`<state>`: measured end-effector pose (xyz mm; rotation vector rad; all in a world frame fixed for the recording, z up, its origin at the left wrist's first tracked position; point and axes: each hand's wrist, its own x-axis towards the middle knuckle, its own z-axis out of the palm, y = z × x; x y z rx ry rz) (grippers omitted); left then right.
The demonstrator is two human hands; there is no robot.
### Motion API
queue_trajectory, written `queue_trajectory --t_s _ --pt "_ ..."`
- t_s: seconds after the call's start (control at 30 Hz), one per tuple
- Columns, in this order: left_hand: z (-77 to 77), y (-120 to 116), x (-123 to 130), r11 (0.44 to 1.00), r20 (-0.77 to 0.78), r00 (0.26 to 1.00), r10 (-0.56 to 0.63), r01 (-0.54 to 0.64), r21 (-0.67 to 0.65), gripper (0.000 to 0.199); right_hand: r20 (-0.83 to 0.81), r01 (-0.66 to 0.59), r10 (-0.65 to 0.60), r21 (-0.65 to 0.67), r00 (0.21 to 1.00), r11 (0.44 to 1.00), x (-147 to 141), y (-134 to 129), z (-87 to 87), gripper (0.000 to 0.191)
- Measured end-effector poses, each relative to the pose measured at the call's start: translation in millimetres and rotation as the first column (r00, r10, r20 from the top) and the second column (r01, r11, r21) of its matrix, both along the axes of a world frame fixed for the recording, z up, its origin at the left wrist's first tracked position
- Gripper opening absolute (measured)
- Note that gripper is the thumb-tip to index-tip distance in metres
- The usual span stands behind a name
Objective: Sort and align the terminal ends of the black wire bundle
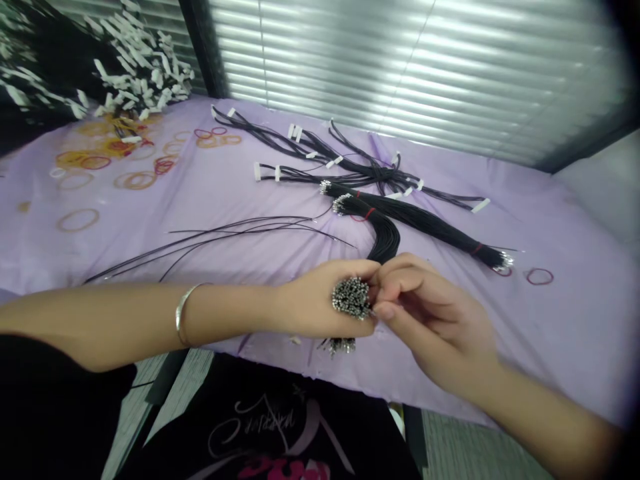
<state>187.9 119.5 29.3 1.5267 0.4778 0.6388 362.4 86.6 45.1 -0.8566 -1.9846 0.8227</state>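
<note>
Wire bundle (351, 298) gripped tight in the left hand (320, 300), its silver-tipped ends fanned upward, a bangle (183, 313) on that wrist; from my remote view, I read that hand as clenched around the bundle. The right hand (431, 320) curls in at the tips, slightly blurred, and I cannot tell whether it has hold of a wire. A firm fist keeps the ends level, and taking one wire at a time should avoid snags. Beyond, on a lilac cloth (565, 333), lie banded black wire bundles (430, 220), loose strands (225, 237) and harnesses with white connectors (350, 170). Red rubber bands (540, 277) lie at right, tan ones (75, 220) at left. I see no box or tray; the only holders are the bands. Farther off, a heap of white pieces (145, 67) sits near window blinds (400, 67).
</note>
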Motion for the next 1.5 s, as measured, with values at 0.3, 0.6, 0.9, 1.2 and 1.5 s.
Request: queue_trajectory --t_s 0.3,0.6,0.9,1.2,1.5 --pt "-1.6 6 -2 0.996 0.095 0.992 -0.084 0.086 -0.023 0.038 -0.023 -0.015 0.014 -0.010 1.000 1.000 1 2 -1.0 0.005" --pt "1.2 4 -5 1.000 0.122 0.992 -0.025 0.025 0.006 0.036 0.043 -0.076 0.069 0.190 0.997 0.979 4 6 -0.5 0.009" --pt "6.8 0 -7 0.997 0.086 0.995 -0.045 0.040 0.066 0.024 -0.077 -0.214 0.230 0.170 0.970 0.962 7 14 -2.3 0.004" --pt "1.2 -3 -3 0.974 0.106 0.993 -0.055 0.029 0.227 0.020 0.021 -0.110 0.109 0.338 0.994 0.935 3 3 4.1 0.020" --pt "6.9 -12 10 0.956 -0.082 0.952 0.295 -0.294 0.020 0.021 0.102 -0.154 0.121 0.444 0.987 0.882 -2 -5 9.2 0.015"
